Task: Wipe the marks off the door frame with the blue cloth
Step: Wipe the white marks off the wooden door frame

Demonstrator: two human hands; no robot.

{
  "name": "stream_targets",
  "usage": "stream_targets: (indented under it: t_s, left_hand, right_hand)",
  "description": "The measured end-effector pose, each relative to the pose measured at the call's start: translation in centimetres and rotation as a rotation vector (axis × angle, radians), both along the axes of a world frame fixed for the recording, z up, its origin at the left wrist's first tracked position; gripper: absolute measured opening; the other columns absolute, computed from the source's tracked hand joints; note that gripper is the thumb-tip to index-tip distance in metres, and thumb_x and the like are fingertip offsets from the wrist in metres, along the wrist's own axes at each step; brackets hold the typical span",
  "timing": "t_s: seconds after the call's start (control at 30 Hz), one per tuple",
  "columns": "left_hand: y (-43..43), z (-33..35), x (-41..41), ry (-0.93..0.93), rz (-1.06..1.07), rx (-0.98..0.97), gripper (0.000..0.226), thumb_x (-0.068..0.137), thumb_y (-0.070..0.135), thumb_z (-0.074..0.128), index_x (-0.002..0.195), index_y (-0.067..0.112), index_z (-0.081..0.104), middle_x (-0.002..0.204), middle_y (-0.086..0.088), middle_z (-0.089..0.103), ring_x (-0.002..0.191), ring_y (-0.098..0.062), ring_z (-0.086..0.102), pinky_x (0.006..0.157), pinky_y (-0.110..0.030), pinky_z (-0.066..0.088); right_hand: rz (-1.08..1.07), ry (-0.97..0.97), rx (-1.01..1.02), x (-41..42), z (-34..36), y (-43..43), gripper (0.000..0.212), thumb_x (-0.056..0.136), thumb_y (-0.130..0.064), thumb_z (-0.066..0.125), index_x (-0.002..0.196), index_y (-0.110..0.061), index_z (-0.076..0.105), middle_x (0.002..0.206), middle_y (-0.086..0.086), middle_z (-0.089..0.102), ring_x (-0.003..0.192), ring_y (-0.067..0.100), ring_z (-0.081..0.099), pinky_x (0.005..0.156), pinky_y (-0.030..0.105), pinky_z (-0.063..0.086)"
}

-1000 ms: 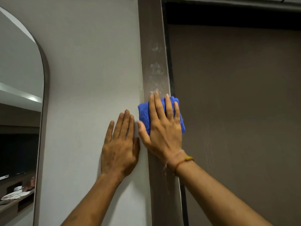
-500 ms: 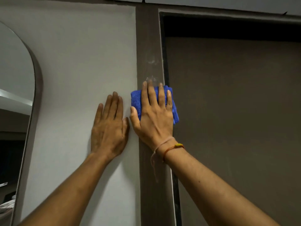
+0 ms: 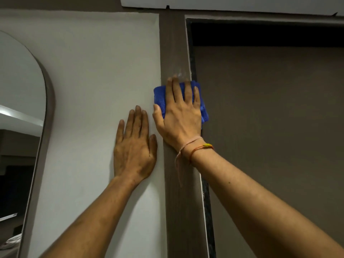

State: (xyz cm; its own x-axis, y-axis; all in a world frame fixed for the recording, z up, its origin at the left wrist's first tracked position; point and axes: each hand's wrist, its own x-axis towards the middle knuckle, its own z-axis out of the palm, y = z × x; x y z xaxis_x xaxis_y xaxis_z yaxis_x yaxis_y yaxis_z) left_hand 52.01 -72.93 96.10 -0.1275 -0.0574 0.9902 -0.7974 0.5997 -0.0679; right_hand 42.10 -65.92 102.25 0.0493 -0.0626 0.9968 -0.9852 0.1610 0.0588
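Observation:
A brown door frame [image 3: 174,43] runs vertically through the middle of the view. My right hand [image 3: 179,116] lies flat on a folded blue cloth [image 3: 160,97], pressing it against the frame. A faint whitish mark [image 3: 178,70] shows on the frame just above my fingertips. My left hand [image 3: 134,146] rests flat on the white wall [image 3: 102,71] beside the frame, fingers together and holding nothing. A thread bracelet circles my right wrist.
A closed brown door [image 3: 270,127] fills the right side, with a dark gap along the frame's inner edge. An arched mirror [image 3: 20,108] with a brown rim stands at the far left. A white ceiling panel [image 3: 232,4] runs along the top.
My right hand has slid the cloth upward along the frame, covering the lower marks. My left hand moved up the wall with it. The camera tilted up.

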Motion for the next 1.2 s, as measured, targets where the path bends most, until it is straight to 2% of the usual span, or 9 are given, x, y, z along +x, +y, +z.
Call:
stream_targets:
  t_s: [0.17,0.23,0.37,0.5,0.67,0.8,1.03,1.1,1.2]
  left_hand:
    - [-0.2,3.6,0.3,0.013,0.033,-0.021,0.061,0.096,0.038,0.013,0.144,0.011,-0.014,0.158,-0.009,-0.012,0.145,-0.017,-0.012,0.119,-0.035,-0.007]
    - [-0.3,5.2,0.0,0.025,0.035,-0.014,0.063,0.097,0.038,0.017,0.146,0.010,-0.011,0.159,-0.009,-0.012,0.145,-0.018,-0.012,0.119,-0.036,-0.007]
    - [-0.5,5.9,-0.5,0.033,0.040,-0.017,0.064,0.093,0.044,0.009,0.147,0.012,-0.006,0.159,-0.008,-0.007,0.146,-0.017,-0.008,0.120,-0.038,-0.005]
    - [-0.6,5.8,-0.5,0.045,0.044,-0.043,0.061,0.096,0.038,0.017,0.147,0.011,-0.002,0.160,-0.008,-0.004,0.146,-0.018,-0.005,0.120,-0.038,-0.003]
    - [-0.9,5.8,-0.3,0.031,0.052,-0.026,0.061,0.097,0.040,0.016,0.147,0.012,-0.005,0.159,-0.008,-0.007,0.146,-0.018,-0.008,0.120,-0.037,-0.005]
    - [-0.8,5.8,-0.4,0.028,0.073,-0.030,0.061,0.098,0.038,0.017,0.147,0.011,-0.008,0.159,-0.008,-0.010,0.146,-0.018,-0.010,0.120,-0.037,-0.006]
    - [-0.4,5.4,-0.4,0.039,0.062,-0.028,0.063,0.093,0.041,0.008,0.147,0.012,-0.006,0.159,-0.007,-0.008,0.146,-0.018,-0.009,0.120,-0.036,-0.006]
    - [-0.4,5.5,-0.4,0.039,0.056,-0.023,0.065,0.090,0.042,0.005,0.147,0.013,-0.007,0.159,-0.006,-0.008,0.146,-0.017,-0.009,0.120,-0.036,-0.006]
    - [-0.7,5.6,-0.4,0.033,0.059,-0.015,0.064,0.093,0.044,0.007,0.147,0.013,-0.008,0.159,-0.007,-0.010,0.146,-0.017,-0.010,0.120,-0.037,-0.006]
  right_hand:
    - [0.012,0.026,0.018,-0.3,-2.8,-0.1,0.075,0.093,-0.051,0.032,0.150,-0.012,0.002,0.161,0.009,0.002,0.147,0.029,-0.005,0.119,0.045,-0.007]
    - [0.021,0.020,0.010,-0.3,-0.9,0.0,0.075,0.092,-0.050,0.035,0.150,-0.011,0.006,0.160,0.010,0.007,0.147,0.031,0.000,0.119,0.046,-0.005]
    - [0.005,0.029,-0.012,-0.3,4.5,0.0,0.074,0.091,-0.049,0.038,0.149,-0.010,0.012,0.158,0.011,0.017,0.144,0.036,0.013,0.119,0.049,0.001]
    - [0.014,-0.005,-0.030,-0.1,8.2,0.0,0.072,0.093,-0.048,0.035,0.149,-0.009,0.009,0.159,0.010,0.013,0.145,0.036,0.010,0.120,0.048,0.000]
    - [0.033,0.016,-0.074,-0.1,3.0,-0.5,0.074,0.093,-0.050,0.034,0.150,-0.011,0.007,0.160,0.009,0.009,0.146,0.033,0.006,0.120,0.047,-0.001]
    - [0.005,0.027,-0.016,-0.9,-1.8,-0.1,0.074,0.093,-0.053,0.030,0.150,-0.013,0.007,0.161,0.006,0.006,0.147,0.029,0.001,0.120,0.048,-0.003]
    - [0.045,-0.051,0.003,-0.1,6.7,0.3,0.071,0.093,-0.049,0.035,0.149,-0.011,0.010,0.159,0.008,0.013,0.145,0.036,0.008,0.118,0.052,-0.001]
    - [0.020,-0.037,-0.007,-0.1,6.8,0.1,0.073,0.093,-0.050,0.034,0.149,-0.011,0.006,0.160,0.008,0.009,0.146,0.035,0.005,0.119,0.050,-0.003]
    - [0.033,0.013,-0.014,-0.2,2.3,-0.2,0.075,0.093,-0.053,0.032,0.150,-0.013,0.004,0.161,0.007,0.006,0.147,0.031,0.001,0.119,0.048,-0.006]
